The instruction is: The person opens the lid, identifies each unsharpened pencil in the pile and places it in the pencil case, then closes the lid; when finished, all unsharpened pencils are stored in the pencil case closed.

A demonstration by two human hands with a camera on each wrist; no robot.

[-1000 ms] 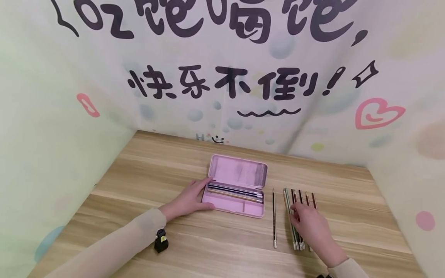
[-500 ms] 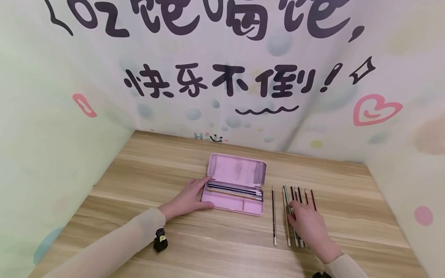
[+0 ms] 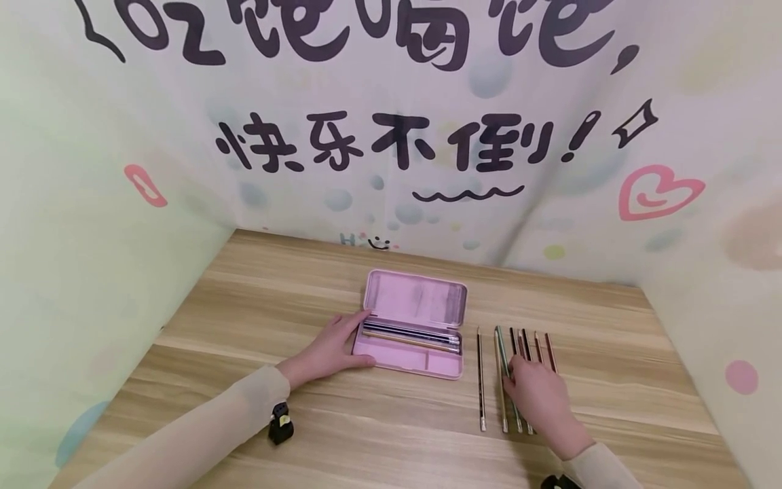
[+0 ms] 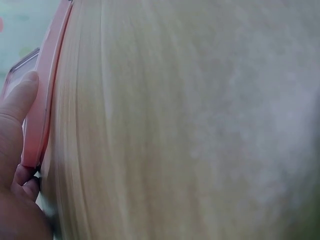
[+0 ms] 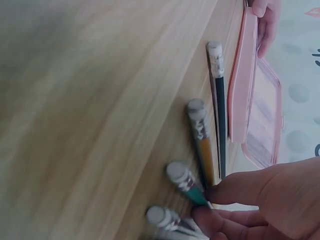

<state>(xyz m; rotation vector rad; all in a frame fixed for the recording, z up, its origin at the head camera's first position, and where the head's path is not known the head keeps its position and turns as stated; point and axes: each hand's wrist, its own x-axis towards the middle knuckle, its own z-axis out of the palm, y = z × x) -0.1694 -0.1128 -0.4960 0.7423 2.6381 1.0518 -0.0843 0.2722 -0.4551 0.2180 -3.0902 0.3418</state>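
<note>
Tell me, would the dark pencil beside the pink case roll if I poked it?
The dark pencil might roll: it's slim and lies loose on the wooden table, though I can't tell if its sides are flat. It's probably light and stiff, being thin and straight.

On the printed backdrop (image 3: 299, 217) before you, you read 快乐不倒! (image 3: 402, 142) in bold black characters; the larger line above, 吃饱喝饱, (image 3: 435, 34) is clipped by your head view's top edge. Low down, you see a pale blue letter H (image 3: 347, 239) beside a black smiley (image 3: 379, 246).
</note>
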